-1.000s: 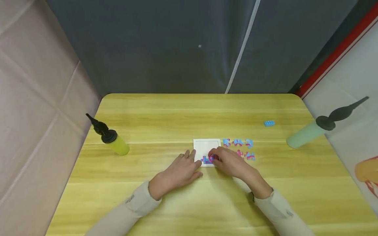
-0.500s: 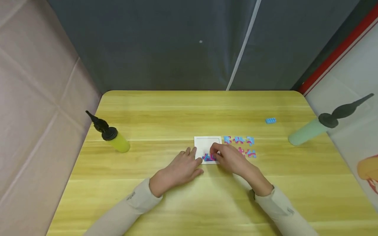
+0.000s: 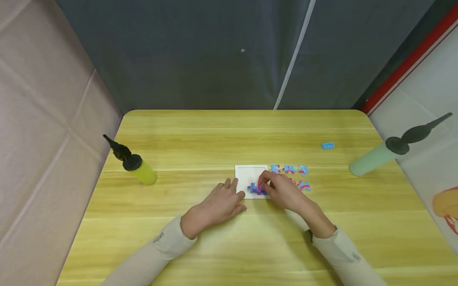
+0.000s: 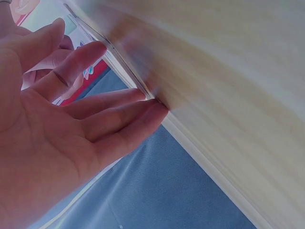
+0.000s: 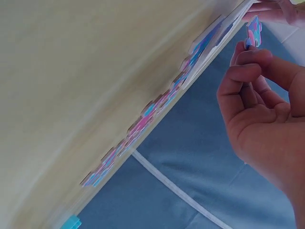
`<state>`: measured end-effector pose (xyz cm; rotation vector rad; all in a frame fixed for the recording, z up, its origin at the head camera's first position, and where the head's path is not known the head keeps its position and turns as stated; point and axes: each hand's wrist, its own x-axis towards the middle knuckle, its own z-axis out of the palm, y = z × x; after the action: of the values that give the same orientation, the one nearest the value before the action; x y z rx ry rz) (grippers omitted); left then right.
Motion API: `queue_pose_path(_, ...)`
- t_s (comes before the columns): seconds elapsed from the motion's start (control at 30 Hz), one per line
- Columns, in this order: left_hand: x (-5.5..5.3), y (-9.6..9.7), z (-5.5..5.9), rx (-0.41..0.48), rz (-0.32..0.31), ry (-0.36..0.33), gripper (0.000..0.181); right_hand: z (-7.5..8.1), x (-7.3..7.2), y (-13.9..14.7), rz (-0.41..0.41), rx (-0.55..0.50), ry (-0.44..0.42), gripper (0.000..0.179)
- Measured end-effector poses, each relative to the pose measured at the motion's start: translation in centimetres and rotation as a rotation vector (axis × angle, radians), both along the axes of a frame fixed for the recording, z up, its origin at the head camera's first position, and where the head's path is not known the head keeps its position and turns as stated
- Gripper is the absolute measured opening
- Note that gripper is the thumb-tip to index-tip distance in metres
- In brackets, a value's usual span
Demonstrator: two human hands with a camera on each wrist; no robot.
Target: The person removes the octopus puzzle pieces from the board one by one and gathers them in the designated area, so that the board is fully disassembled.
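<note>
A white square puzzle tray [image 3: 247,173] lies on the table. My left hand [image 3: 219,204] rests at its left side, fingers extended, with fingertips against its edge; in the left wrist view the fingers of that hand [image 4: 90,114] look straight and hold nothing. Between the thumb and fingers of my right hand [image 3: 286,193] is a blue, pink and purple jigsaw piece [image 3: 253,188], over the tray's lower right part. The right wrist view shows the pinched jigsaw piece [image 5: 254,33] raised above the surface. Whether it is one piece or joined pieces is partly hidden by my fingers.
Several loose jigsaw pieces [image 3: 290,169] lie in two rows right of the tray, some behind my right hand. Farther back sits a blue toy brick [image 3: 327,145]. A yellow bottle [image 3: 144,173] stands at the left, a pale green bottle [image 3: 372,160] at the right.
My right hand has shifted slightly right, and the pinched jigsaw piece has moved right and a little up the tray with it. My left hand stays against the tray's edge.
</note>
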<state>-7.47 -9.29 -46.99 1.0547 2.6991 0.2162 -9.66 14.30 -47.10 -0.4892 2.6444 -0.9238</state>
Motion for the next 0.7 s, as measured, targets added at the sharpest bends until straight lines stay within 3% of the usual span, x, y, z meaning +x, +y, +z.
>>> queue_pose_path(0.3,0.1,-0.2,0.0,0.028,-0.005,0.025,0.031,0.1,0.2,0.7,0.000,-0.018,0.004,0.008)
queue_pose_path(0.7,0.2,-0.4,-0.1,0.029,-0.006,0.009,0.033,0.2,0.5,1.7,-0.019,-0.044,-0.018,0.009)
